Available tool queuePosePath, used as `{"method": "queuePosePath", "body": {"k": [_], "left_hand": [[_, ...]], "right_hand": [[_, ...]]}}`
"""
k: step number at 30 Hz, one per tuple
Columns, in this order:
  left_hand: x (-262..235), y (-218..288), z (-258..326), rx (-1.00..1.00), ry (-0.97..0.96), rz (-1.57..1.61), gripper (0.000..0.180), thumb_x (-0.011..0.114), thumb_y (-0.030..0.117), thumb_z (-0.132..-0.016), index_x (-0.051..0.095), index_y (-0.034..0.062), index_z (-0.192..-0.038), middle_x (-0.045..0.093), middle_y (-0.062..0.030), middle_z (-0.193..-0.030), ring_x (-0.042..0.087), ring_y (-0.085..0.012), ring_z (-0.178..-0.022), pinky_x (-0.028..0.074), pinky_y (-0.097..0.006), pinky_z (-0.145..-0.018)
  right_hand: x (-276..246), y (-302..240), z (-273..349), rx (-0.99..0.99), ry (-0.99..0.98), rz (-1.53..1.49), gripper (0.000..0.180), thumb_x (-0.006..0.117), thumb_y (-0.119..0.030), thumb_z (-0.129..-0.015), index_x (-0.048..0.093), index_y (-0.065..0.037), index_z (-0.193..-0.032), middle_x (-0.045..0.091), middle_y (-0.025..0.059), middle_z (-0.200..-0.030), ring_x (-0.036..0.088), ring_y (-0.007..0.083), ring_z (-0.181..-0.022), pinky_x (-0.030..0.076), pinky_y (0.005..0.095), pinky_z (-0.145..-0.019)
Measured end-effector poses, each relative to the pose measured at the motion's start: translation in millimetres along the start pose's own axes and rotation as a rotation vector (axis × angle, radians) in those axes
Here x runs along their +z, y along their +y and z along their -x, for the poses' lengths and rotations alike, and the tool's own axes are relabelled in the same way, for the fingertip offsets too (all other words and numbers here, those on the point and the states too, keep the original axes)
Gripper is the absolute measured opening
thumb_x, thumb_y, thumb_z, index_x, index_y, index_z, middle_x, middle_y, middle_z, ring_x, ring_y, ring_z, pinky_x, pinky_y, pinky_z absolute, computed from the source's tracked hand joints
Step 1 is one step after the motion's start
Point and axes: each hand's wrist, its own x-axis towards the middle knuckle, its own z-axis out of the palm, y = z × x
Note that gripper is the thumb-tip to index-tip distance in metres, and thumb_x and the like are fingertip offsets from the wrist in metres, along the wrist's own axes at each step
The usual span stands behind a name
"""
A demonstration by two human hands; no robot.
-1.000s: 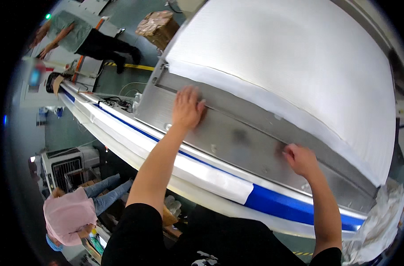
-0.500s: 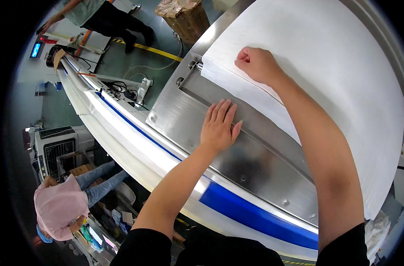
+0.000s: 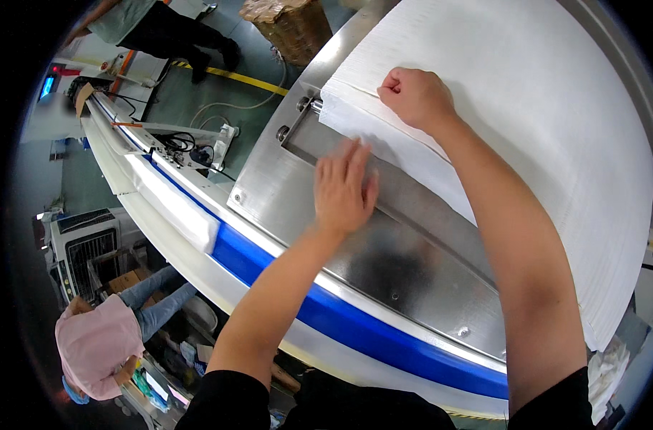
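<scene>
Head view, left hand: the left hand is held over the metal panel, fingers extended and slightly parted, nothing gripped; it is blurred, so contact cannot be told.
Head view, right hand: the right hand is curled into a fist at the left edge of the white sheeting; whether any sheeting is pinched inside cannot be told.
White sheeting: it is spread across the far right, its loose edge draped over the panel's far side.
Blue strip: the blue strip is seen along the near side of the panel.
Surroundings: a brown carton is seen at far left; a person in pink is seen at near left.
</scene>
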Motion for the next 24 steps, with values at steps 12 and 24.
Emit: {"method": "queuePosePath", "body": {"k": [12,24], "left_hand": [[1.6,-44.3,-72.6,0.168,0.142,-0.276,0.041,0.056,0.017,-0.084,0.051,0.0129,-0.124,0.049,-0.0087,-0.13,0.046,-0.0269,-0.122,0.031,-0.043,-0.104],[-29.3,-46.2,-53.8,0.239,0.024,-0.334,0.031,0.064,0.021,-0.075,0.057,0.0137,-0.104,0.053,-0.0042,-0.124,0.047,-0.0243,-0.121,0.033,-0.044,-0.103]], "right_hand": [[0.2,6.2,1.7,-0.019,0.044,0.047,0.017,0.062,-0.029,-0.08,0.067,-0.013,-0.082,0.066,0.0028,-0.071,0.063,0.0211,-0.065,0.049,0.0332,-0.062],[-10.5,-2.5,26.5,-0.031,0.009,-0.137,0.018,0.06,-0.03,-0.082,0.066,-0.014,-0.087,0.068,0.0074,-0.081,0.065,0.0284,-0.076,0.051,0.0398,-0.068]]}}
